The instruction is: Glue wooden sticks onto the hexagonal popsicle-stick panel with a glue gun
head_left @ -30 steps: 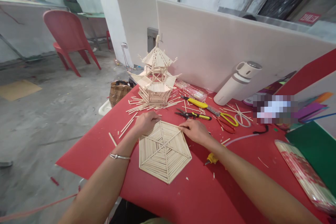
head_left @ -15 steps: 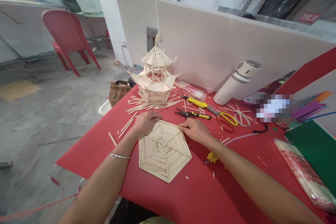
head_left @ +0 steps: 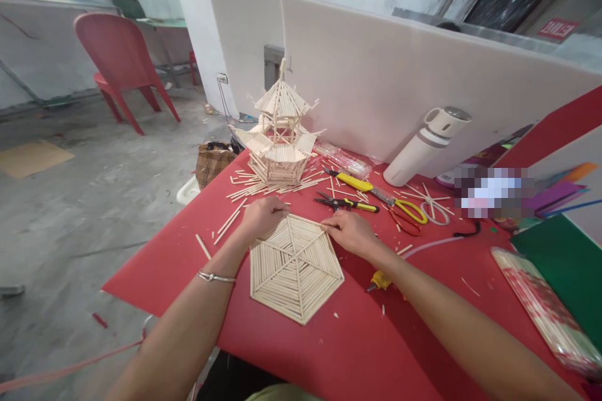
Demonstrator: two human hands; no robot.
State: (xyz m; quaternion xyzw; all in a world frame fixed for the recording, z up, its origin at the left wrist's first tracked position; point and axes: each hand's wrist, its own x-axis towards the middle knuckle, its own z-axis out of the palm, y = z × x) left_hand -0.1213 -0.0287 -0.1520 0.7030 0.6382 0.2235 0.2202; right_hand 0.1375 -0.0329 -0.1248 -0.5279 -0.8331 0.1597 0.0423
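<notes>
Centrally in the head view, a hexagonal stick panel [head_left: 297, 269] is laid flat on the red tabletop [head_left: 348, 351]. Both forearms are extended forward from the lower corners and angled inward. The left hand [head_left: 264, 218] is positioned at the panel's far left portion, palm down, with the fingers bent and the fingertips directed inward at the far edge. The right hand [head_left: 350, 233] is placed at the far right corner, with the wrist turned inward and the thumb and forefinger brought close together. Whether the edge is gripped or merely touched by either hand cannot be told. A bracelet [head_left: 216, 277] is worn on the left forearm.

Beyond the hands, a stick pagoda [head_left: 282, 131] is stood upright among loose sticks. Pliers [head_left: 345, 203] and a yellow cutter [head_left: 350, 182] are laid beyond the right hand. A yellow-bodied tool [head_left: 380, 281] is partly hidden by the right forearm.
</notes>
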